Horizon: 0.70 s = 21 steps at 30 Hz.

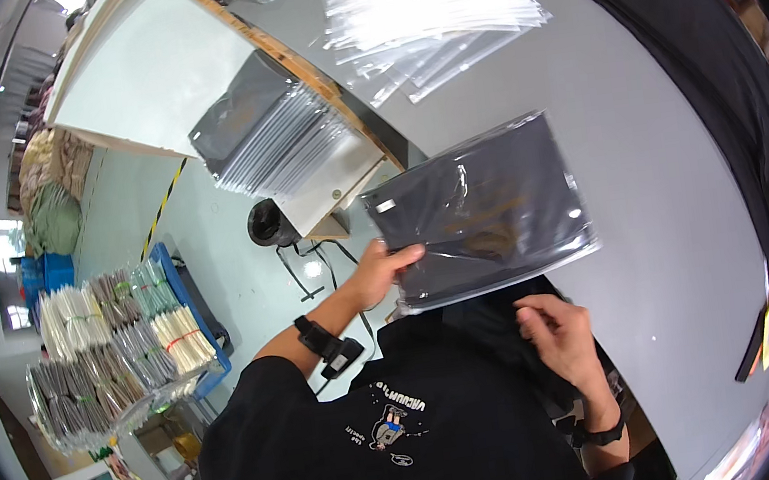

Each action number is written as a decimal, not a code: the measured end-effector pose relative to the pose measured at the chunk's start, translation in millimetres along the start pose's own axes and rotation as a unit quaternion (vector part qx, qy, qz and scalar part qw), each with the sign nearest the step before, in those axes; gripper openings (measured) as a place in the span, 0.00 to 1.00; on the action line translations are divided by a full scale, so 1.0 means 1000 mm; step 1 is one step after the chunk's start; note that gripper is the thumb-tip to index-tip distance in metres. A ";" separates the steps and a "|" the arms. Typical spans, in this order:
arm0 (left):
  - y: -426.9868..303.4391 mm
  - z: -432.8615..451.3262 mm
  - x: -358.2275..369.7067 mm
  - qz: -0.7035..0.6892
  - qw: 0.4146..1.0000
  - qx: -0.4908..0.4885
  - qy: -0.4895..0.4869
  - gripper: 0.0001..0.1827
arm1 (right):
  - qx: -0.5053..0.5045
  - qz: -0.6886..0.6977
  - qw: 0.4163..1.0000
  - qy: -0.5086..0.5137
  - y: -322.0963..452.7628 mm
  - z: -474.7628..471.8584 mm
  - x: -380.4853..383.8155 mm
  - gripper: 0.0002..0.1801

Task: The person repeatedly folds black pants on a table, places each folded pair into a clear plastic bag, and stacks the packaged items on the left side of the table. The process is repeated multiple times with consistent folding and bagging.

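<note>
My left hand point(383, 272) grips the near left corner of a flat package point(488, 205), dark folded fabric inside a clear plastic bag. The thumb lies on top of the bag. A small white sticker and brownish printing show on its upper face. Just below the package, close to my body, my right hand point(560, 333) is apart from it with fingers curled, and nothing shows in it. To the left, a row of similar bagged dark packages point(278, 138) leans in overlapping layers on a white board-topped table point(153, 59).
Clear plastic bags point(435, 10) are piled at the back of the grey table point(634, 159). Black fabric point(677, 46) runs along its far right side. A blue cart point(185, 315) with bundled bagged goods stands on the left. A black bin point(272, 223) and cords point(316, 270) lie near the table leg.
</note>
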<state>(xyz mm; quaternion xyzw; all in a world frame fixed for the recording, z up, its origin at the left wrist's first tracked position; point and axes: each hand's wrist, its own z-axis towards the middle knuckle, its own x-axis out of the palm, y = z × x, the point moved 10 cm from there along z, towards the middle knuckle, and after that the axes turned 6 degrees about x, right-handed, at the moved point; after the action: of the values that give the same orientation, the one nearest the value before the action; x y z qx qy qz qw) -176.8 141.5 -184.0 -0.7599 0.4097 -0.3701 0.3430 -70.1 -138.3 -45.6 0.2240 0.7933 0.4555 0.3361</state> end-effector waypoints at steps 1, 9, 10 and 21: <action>0.002 -0.003 -0.026 -0.015 1.000 0.017 -0.008 0.19 | 0.020 0.010 0.999 -0.022 -0.006 0.002 -0.012 0.08; -0.015 -0.118 -0.269 -0.063 0.937 0.074 -0.334 0.16 | 0.094 0.128 0.979 -0.129 -0.038 0.019 -0.057 0.12; -0.032 -0.129 -0.287 -0.061 0.922 0.085 -0.373 0.14 | 0.104 0.127 0.978 -0.132 -0.041 0.019 -0.057 0.12; -0.284 0.034 -0.320 0.287 0.885 0.216 -0.298 0.45 | 0.103 0.099 0.978 -0.155 -0.049 0.018 -0.060 0.13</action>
<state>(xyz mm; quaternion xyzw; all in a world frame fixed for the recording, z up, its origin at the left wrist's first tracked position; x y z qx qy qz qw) -167.9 551.2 -56.7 -0.5907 0.3980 -0.0915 0.6959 -18.7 -191.1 -75.4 0.4028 0.7485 0.3619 0.3828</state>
